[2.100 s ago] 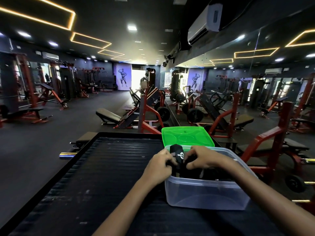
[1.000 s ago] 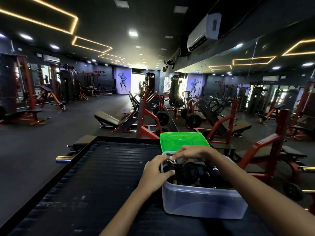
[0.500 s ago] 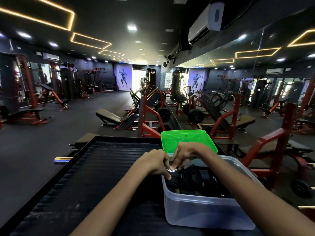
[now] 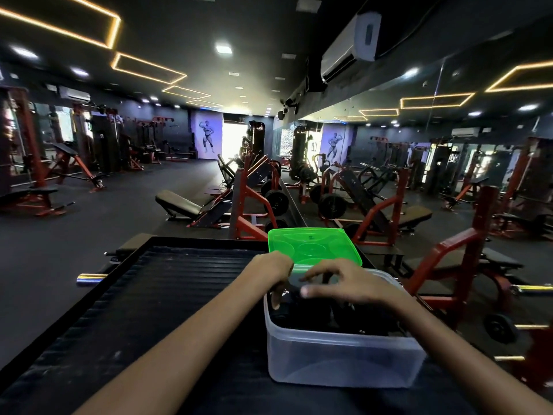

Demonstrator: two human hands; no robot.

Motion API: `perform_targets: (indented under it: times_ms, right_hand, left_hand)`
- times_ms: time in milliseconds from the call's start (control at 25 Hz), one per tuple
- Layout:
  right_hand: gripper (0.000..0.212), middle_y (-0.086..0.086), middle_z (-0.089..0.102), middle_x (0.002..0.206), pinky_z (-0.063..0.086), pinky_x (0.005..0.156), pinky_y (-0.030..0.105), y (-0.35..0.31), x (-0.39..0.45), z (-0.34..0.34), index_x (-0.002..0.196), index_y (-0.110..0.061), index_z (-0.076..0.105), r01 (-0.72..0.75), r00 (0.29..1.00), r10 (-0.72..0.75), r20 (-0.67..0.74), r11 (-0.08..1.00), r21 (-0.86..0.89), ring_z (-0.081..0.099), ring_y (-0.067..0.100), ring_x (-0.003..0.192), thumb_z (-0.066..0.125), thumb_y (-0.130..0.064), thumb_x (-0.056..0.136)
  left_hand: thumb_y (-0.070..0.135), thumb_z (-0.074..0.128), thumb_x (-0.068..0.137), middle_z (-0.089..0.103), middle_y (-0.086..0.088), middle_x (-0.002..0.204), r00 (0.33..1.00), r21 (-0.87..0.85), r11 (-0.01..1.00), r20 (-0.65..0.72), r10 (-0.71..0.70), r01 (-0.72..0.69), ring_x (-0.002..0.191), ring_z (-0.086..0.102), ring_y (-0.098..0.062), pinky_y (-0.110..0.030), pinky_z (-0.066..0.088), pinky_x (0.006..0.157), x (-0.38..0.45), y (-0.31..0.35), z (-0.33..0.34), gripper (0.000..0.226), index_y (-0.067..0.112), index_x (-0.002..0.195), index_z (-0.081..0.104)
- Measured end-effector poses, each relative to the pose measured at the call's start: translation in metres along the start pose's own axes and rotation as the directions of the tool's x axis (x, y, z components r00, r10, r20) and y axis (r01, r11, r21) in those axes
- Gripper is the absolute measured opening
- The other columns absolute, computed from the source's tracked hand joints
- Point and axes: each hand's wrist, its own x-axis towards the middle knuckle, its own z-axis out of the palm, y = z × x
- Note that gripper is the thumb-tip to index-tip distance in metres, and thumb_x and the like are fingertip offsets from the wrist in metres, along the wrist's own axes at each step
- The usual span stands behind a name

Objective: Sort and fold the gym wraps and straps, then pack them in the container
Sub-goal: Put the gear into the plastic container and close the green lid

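Note:
A clear plastic container stands on the black ribbed mat, and several rolled black wraps lie inside it. My left hand is at the container's far left corner with its fingers bent down onto the wraps; motion blur hides whether it holds one. Just above the wraps hovers my right hand, blurred, with fingers spread and thumb out. The green lid lies flat on the mat right behind the container.
The mat's raised black edge runs along its left and far sides. A chrome bar end sticks out at the left. Red gym machines stand close on the right, and benches farther back.
Both hands pinched a wrap end at the container's near-left corner before. Now my right hand has opened and spread over the wraps, while my left hand stays at the corner.

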Motion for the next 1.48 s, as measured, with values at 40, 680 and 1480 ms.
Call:
perform_targets:
  times_ms: [40,680,1480]
  right_hand:
    - [0.033,-0.004,0.064,0.101,0.044,0.081,0.029,-0.005,-0.008,0.008,0.098,-0.033,0.066,0.029,1.000,-0.026,0.017,0.976,-0.214,0.058,0.015,0.095,0.072,-0.051,0.072]
    - [0.055,-0.005,0.062,0.115,0.041,0.085,0.017,0.023,-0.018,0.007,0.125,-0.027,0.055,-0.062,0.995,0.074,0.067,0.983,-0.171,0.054,0.007,0.101,0.075,-0.017,0.075]
    - [0.036,0.001,0.060,0.128,0.036,0.083,0.013,0.016,-0.005,-0.012,0.125,-0.009,0.059,-0.104,0.988,0.125,0.093,0.972,-0.210,0.052,0.003,0.105,0.059,-0.020,0.091]
  left_hand:
    - [0.014,0.075,0.078,0.051,-0.009,0.136,0.999,0.007,1.000,0.022,0.026,-0.026,0.123,0.050,-0.025,-0.032,0.042,0.096,-0.003,-0.001,0.000,0.062,0.012,0.134,0.050]
    - [0.016,0.052,0.088,0.050,-0.008,0.138,0.990,-0.262,0.958,-0.112,0.088,-0.114,0.126,0.045,-0.026,-0.027,0.034,0.103,-0.022,-0.026,0.039,0.057,0.029,0.142,0.038]
    - [0.033,0.044,0.096,0.013,-0.005,0.158,0.949,-0.278,0.954,-0.316,0.021,-0.114,0.146,0.002,-0.021,-0.039,-0.001,0.117,-0.024,-0.003,0.059,0.052,0.015,0.143,0.030]
